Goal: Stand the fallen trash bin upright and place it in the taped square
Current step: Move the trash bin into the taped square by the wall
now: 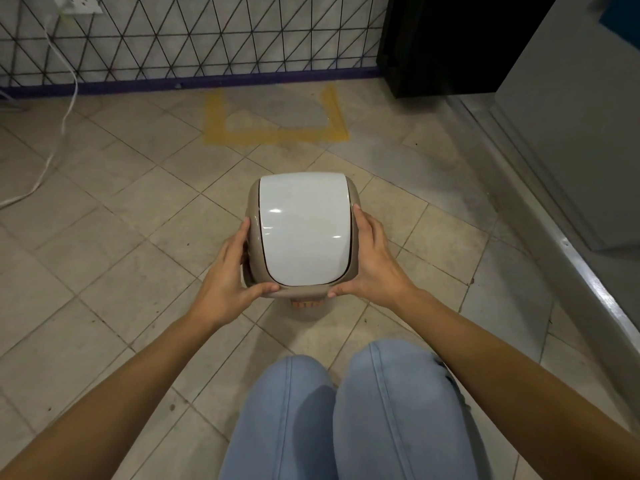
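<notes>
Both hands, left hand [231, 268] and right hand [372, 261], clasp the upright trash bin [302, 233] by its sides on the near floor, so we should carry it level to the far taped square [277, 119].

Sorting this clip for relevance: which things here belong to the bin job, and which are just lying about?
Belongs to the job:
- trash bin, upright, white lid on top
- left hand and right hand, gripping its sides
- taped square, yellow, ahead of the bin

Just lying about:
- white cable
- wire mesh panel
- black cabinet
</notes>
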`<state>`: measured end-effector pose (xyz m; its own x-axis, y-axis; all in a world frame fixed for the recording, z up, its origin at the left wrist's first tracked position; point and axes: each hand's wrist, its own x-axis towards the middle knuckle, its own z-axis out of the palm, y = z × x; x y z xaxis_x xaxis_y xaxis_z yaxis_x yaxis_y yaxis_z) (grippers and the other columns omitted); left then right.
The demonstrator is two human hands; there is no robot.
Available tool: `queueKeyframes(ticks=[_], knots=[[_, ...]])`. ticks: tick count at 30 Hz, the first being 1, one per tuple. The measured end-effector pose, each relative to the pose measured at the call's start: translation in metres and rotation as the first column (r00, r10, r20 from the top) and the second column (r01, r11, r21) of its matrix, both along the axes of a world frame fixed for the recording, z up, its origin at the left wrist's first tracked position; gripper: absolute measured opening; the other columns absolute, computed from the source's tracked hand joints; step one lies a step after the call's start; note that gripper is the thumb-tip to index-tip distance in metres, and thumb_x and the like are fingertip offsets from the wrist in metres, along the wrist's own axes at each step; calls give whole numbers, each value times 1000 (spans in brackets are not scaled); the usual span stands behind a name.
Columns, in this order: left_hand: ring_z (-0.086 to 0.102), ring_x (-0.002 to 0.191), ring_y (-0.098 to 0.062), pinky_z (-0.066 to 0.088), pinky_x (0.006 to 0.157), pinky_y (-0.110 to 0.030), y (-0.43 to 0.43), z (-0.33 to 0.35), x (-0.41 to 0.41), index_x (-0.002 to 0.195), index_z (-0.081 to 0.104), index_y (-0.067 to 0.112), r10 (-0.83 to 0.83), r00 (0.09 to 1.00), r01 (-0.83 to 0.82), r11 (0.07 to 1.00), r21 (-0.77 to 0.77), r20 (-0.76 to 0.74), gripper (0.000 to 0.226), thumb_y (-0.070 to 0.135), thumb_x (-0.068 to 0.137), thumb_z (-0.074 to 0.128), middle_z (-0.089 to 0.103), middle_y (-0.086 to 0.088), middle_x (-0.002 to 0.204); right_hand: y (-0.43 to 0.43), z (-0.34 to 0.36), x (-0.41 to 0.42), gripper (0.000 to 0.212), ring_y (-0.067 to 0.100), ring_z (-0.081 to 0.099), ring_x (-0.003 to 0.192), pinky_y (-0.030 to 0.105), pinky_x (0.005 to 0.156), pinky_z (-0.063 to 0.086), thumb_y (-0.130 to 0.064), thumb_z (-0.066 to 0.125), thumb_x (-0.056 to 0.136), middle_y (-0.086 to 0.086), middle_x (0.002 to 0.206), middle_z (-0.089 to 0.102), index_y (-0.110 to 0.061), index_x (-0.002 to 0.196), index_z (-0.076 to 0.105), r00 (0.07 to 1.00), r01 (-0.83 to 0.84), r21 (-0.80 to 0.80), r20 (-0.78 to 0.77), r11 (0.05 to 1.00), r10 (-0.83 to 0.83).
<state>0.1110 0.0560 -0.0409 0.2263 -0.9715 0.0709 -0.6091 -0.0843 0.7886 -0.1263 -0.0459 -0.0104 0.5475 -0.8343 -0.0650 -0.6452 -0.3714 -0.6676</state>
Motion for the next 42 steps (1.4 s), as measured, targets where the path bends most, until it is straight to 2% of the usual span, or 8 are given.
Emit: queueKeyframes(ticks=[11, 19, 20, 22, 25, 30, 38, 42], knots=[[38, 121, -7, 34, 99, -24, -27, -4, -5, 149, 11, 28, 87, 995, -83, 995, -59, 58, 105, 23, 70, 81, 37, -4, 138, -27, 3, 13, 144, 28, 22, 139, 48, 111, 30, -23, 92, 43, 7, 150, 12, -32, 146, -9, 996, 78, 14, 44, 997, -78], [39, 112, -2, 35, 95, -20, -61, 0, -10, 148, 17, 27, 160, 985, -154, 985, -83, 64, 95, 20, 74, 77, 40, -5, 137, -61, 4, 22, 139, 27, 25, 137, 48, 109, 33, -20, 91, 46, 9, 147, 19, -29, 147, -4, 991, 125, -14, 44, 992, -124], [40, 110, -2, 35, 92, -18, -105, 3, -13, 148, 18, 28, 201, 977, -195, 977, -88, 67, 94, 19, 75, 77, 41, -4, 136, -105, 7, 22, 138, 27, 25, 137, 48, 109, 34, -20, 91, 46, 9, 146, 19, -29, 147, -4, 991, 123, -7, 52, 992, -122], [42, 104, -1, 34, 87, -14, -120, 6, -13, 148, 18, 29, 208, 976, -202, 976, -81, 67, 93, 19, 75, 76, 42, -4, 135, -121, 10, 24, 137, 27, 24, 137, 49, 108, 34, -20, 91, 47, 10, 146, 20, -27, 147, -2, 993, 103, -12, 53, 995, -102], [43, 101, -2, 36, 86, -17, -143, 7, -14, 147, 19, 29, 231, 972, -227, 971, -71, 50, 92, 18, 75, 76, 42, -5, 135, -146, 12, 24, 136, 26, 23, 137, 49, 109, 34, -20, 91, 47, 9, 147, 20, -28, 147, -2, 993, 103, 10, 58, 995, -104], [45, 105, -6, 37, 88, -20, -142, 8, -14, 147, 23, 28, 263, 964, -261, 964, -57, 29, 91, 15, 74, 77, 43, -5, 136, -146, 8, 28, 136, 27, 26, 135, 47, 108, 34, -20, 90, 47, 10, 144, 22, -29, 146, -2, 993, 95, 26, 63, 995, -97], [46, 124, -25, 40, 102, -33, -168, 19, -13, 147, 24, 19, 297, 955, -297, 955, 2, 26, 91, 5, 73, 75, 39, -10, 142, -169, 8, 41, 129, 30, 26, 134, 46, 111, 30, -13, 88, 53, 12, 142, 22, -27, 146, 0, 996, 68, 84, 54, 994, -72], [54, 105, -22, 41, 93, -28, -187, 23, -7, 147, 24, 18, 302, 952, -303, 953, 11, 45, 90, 3, 74, 75, 41, -12, 141, -186, 7, 49, 127, 30, 25, 134, 47, 112, 28, -10, 86, 55, 14, 143, 21, -26, 147, 0, 996, 71, 61, 53, 996, -74]])
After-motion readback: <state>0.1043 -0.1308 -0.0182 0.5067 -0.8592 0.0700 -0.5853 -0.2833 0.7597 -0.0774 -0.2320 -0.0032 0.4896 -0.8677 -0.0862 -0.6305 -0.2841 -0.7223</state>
